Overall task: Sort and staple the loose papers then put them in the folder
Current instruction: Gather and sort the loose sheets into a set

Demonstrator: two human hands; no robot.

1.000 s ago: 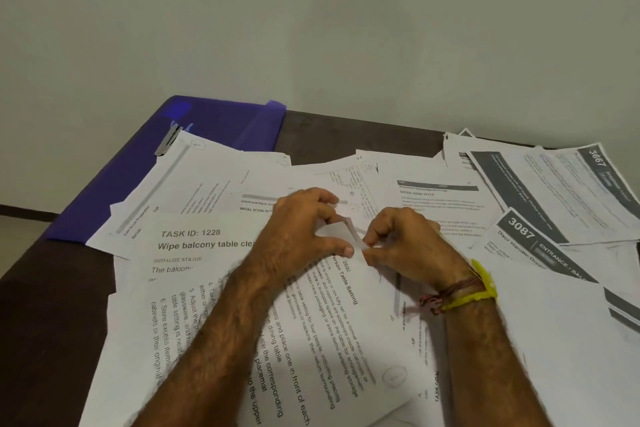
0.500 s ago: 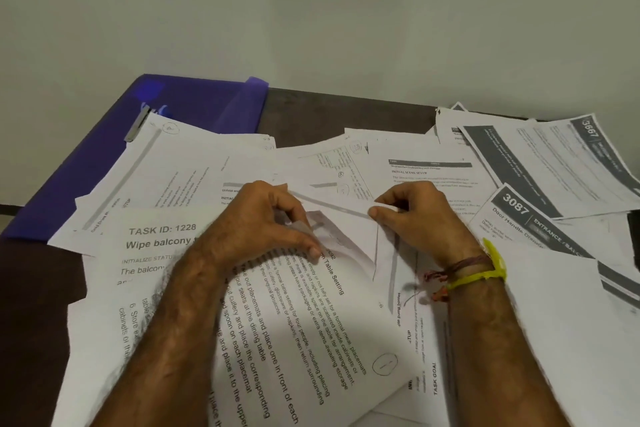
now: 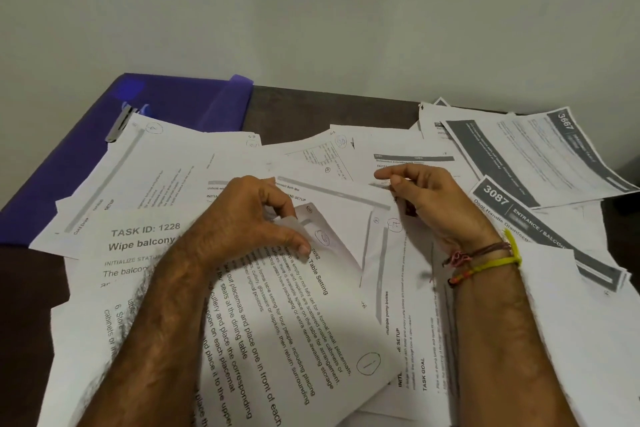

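We find loose papers (image 3: 346, 288) blanketing the worktop (image 3: 329, 107); bare strip along far edge, right of the folder (image 3: 166, 104).

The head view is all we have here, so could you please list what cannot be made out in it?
- Stapler: none visible, perhaps hidden under the papers.
- Purple folder: near part covered by sheets.
- Sheet's corner: hidden by the left hand pinching it.
- Small print near the right hand: blurred.

left hand (image 3: 252, 218): fingers curled, pinching | right hand (image 3: 429, 198): fingers curled, pinching
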